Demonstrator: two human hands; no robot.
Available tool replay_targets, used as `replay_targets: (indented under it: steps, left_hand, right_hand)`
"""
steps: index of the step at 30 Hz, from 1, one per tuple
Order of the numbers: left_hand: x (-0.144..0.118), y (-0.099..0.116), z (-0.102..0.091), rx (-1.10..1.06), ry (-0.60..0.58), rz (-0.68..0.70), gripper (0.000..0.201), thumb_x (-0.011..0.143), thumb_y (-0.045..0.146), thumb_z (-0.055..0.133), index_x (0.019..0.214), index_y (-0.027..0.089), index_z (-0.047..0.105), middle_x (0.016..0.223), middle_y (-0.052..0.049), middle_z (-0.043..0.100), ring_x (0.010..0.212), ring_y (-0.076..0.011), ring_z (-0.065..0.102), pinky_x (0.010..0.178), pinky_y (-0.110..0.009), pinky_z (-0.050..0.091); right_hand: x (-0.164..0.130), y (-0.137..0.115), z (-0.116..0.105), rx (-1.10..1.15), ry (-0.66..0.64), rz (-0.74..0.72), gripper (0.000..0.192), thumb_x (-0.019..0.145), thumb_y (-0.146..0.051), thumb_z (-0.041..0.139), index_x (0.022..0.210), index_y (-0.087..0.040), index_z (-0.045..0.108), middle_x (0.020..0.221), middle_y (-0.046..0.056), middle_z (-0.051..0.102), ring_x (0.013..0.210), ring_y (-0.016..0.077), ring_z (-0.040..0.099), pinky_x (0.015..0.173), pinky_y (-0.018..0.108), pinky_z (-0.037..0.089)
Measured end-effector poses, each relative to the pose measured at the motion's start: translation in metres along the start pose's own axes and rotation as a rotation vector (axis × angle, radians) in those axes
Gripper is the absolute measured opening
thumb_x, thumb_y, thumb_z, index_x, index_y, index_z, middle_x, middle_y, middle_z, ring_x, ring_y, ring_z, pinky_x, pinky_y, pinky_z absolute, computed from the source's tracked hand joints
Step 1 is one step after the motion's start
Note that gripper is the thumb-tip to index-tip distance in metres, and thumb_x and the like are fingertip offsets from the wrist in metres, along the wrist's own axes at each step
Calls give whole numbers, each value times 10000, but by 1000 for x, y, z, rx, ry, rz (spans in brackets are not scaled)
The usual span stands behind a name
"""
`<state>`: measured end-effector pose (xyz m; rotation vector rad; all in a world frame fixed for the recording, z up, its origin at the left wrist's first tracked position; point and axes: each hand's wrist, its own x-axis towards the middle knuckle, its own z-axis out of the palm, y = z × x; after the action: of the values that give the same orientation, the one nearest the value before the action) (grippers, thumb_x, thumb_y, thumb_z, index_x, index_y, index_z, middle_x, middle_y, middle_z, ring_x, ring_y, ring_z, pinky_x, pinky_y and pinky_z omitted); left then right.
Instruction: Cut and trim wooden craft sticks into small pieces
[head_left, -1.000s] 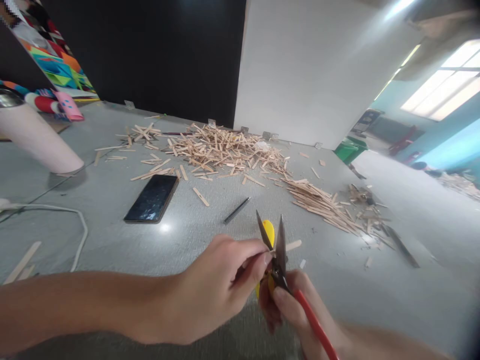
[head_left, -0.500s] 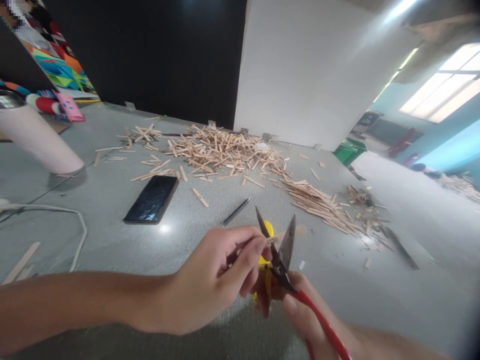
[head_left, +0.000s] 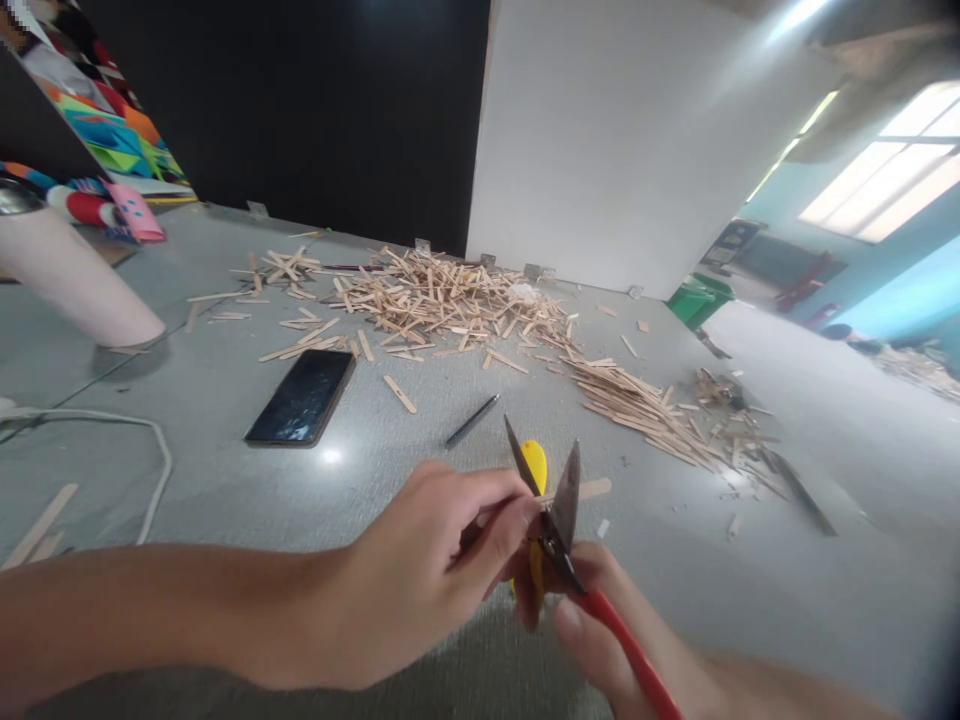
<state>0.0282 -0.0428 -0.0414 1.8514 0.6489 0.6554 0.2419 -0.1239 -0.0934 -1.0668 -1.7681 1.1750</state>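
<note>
Two containers stood in view, a pale bottle with a metallic cap on the left of the worktop and a green bin farther off at the right, the contents of both hidden. The person's left hand pinched a wooden stick, whose free end showed beyond the parted blades of red-handled shears held in the right hand. Loose sticks lay heaped behind.

Black panel beside white panel; window (brightly lit) far right.
</note>
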Motion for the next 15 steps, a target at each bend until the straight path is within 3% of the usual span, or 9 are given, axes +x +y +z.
replay_targets:
  steps: [5,11,15]
  left_hand:
    - [1,0,-1,-1,-12,27,427,1122,306,464,742,180,614,551,68,494,476,-61,396,419,-163,285]
    - [0,-1,-1,65,-21,44,381,1095,241,492,734,178,597,573,74,496,496,-50,426,469,-148,321]
    - [-2,-2,-1,122,-41,32,354,1089,227,483,764,176,612,584,75,493,497,-50,416,485,-158,319]
  right_hand:
    - [10,-21,-4,-22,-68,114,448,1038,-627,533,1160,-214,655,905,96,619,826,282,622,729,421,560]
    - [12,-20,-5,-9,-56,68,403,1023,-545,558,1208,-197,643,997,125,650,925,301,642,774,429,576]
    - [11,-23,-9,-34,-82,131,376,1005,-476,649,1261,-205,694,1024,125,681,923,301,671,809,445,601]
